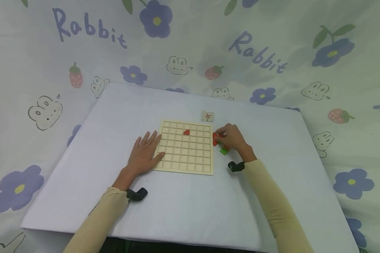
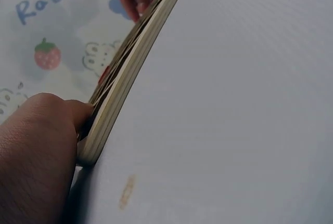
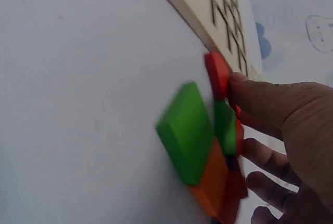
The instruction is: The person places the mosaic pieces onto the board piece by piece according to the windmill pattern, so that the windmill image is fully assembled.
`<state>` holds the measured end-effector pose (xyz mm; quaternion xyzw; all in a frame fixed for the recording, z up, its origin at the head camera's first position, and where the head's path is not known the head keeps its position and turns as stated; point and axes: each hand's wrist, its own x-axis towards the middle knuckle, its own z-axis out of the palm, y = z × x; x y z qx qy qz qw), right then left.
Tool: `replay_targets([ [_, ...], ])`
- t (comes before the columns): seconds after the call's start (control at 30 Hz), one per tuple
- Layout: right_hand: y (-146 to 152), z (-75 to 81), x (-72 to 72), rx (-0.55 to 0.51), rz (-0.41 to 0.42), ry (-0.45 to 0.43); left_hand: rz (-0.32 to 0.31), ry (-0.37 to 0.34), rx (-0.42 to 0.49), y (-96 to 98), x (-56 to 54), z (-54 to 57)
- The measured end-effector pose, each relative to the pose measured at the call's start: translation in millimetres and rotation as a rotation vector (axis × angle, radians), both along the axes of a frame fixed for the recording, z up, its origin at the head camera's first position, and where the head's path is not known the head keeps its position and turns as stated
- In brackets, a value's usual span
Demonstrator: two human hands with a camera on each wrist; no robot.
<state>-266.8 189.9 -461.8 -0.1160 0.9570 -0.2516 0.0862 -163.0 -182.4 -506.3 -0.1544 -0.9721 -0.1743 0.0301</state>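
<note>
A square wooden grid board (image 1: 183,154) lies on the white table, with one red quarter-round piece (image 1: 186,132) in a cell near its top. My left hand (image 1: 144,154) rests flat on the board's left edge, fingers spread and thumb over the lower left cells. At the board's right side my right hand (image 1: 232,137) bends over a small pile and pinches a red piece between thumb and fingers; the fingers partly hide it. Around that hand lie another red piece (image 3: 217,76), a green piece (image 3: 187,133) and an orange piece (image 3: 210,177).
A small pattern card (image 1: 207,116) with a red figure on a grid lies just beyond the board's upper right corner. White cloth covers the table (image 1: 183,203). Behind it hangs a curtain (image 1: 193,45) printed with rabbits and flowers.
</note>
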Motion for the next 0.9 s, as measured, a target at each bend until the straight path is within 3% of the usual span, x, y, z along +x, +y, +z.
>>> replay_targets([
  [0.17, -9, -2.3, 5.1, -0.018, -0.013, 0.034, -0.01, 0.0, -0.004, 0.9, -0.3, 1.0],
  [0.4, -15, -0.3, 9.3, -0.098, -0.03, -0.029, -0.003, 0.011, -0.003, 0.0, 0.1, 1.5],
  [0.63, -17, 2.7, 13.7, -0.267, -0.074, 0.003, -0.004, 0.007, 0.004, 0.5, 0.6, 1.8],
  [0.9, -46, 4.5, 20.6, -0.423, -0.088, -0.09, -0.001, 0.014, 0.001, -1.7, 0.6, 0.4],
])
